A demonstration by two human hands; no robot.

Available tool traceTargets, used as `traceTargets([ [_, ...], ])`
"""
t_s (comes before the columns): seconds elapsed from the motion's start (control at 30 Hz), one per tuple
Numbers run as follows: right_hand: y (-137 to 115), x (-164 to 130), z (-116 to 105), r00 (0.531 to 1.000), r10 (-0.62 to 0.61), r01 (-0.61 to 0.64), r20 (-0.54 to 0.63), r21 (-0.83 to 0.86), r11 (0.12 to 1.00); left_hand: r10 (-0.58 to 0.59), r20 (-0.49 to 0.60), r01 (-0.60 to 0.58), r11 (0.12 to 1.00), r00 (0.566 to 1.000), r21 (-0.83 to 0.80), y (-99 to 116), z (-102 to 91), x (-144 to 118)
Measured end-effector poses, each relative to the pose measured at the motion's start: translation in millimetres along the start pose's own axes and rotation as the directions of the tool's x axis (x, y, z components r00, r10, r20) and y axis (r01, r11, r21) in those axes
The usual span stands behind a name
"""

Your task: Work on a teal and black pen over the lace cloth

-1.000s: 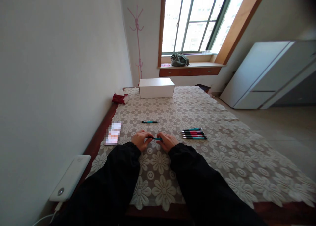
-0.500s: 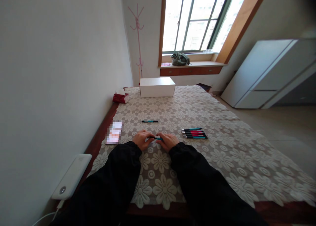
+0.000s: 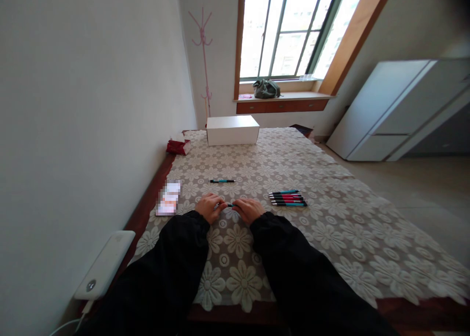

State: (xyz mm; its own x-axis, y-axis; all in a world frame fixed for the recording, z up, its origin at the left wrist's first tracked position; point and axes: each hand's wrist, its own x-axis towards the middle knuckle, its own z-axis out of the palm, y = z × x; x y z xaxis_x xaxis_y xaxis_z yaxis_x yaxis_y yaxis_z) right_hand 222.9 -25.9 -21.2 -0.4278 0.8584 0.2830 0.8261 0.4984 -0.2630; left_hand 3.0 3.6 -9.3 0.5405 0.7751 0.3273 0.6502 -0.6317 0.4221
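My left hand (image 3: pixel 208 206) and my right hand (image 3: pixel 249 209) rest close together on the lace tablecloth (image 3: pixel 293 238), both pinching one teal and black pen (image 3: pixel 230 205) between their fingertips. Most of that pen is hidden by the fingers. A second teal pen (image 3: pixel 222 181) lies alone a little farther away. To the right of my right hand lies a tidy row of several teal and red pens (image 3: pixel 288 199). Black sleeves cover both arms.
A white box (image 3: pixel 232 130) stands at the table's far end, with a red packet (image 3: pixel 177 145) to its left. A blurred card stack (image 3: pixel 168 198) lies by the left edge. A white device (image 3: pixel 105 265) sits near the wall. A white cabinet (image 3: pixel 396 110) stands at the right.
My hands have drawn slightly closer together on the pen, so less of its teal barrel shows between them. Nothing else on the table has moved.
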Motion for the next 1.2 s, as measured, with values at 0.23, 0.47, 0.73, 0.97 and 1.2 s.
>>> traceTargets([
  [0.23, 0.4, 0.0, 1.5, 1.0, -0.003, 0.003, -0.018, -0.008, 1.0, 0.001, -0.048, -0.002, 1.0, 0.999, -0.014, -2.4, 0.7, 0.6],
  [0.47, -0.9, 0.0, -2.2, 1.0, -0.002, 0.002, 0.014, -0.007, 1.0, 0.086, -0.062, -0.091, 0.994, 0.994, -0.066, -5.2, 2.9, 0.4],
  [0.73, -4.2, 0.0, -4.7, 0.996, 0.064, -0.063, 0.065, -0.008, 0.998, 0.026, -0.055, -0.026, 1.0, 0.998, -0.003, -3.5, 2.6, 0.3],
  [0.97, -4.5, 0.9, -6.5, 0.992, 0.079, -0.08, 0.097, 0.008, 0.997, 0.015, -0.035, -0.013, 0.999, 0.999, 0.044, -4.2, 3.6, 0.2],
  [1.2, -5.2, 0.9, -7.9, 0.985, 0.076, -0.081, 0.158, 0.03, 0.996, 0.058, -0.028, -0.058, 0.998, 0.998, -0.006, -6.3, 5.7, 0.3],
])
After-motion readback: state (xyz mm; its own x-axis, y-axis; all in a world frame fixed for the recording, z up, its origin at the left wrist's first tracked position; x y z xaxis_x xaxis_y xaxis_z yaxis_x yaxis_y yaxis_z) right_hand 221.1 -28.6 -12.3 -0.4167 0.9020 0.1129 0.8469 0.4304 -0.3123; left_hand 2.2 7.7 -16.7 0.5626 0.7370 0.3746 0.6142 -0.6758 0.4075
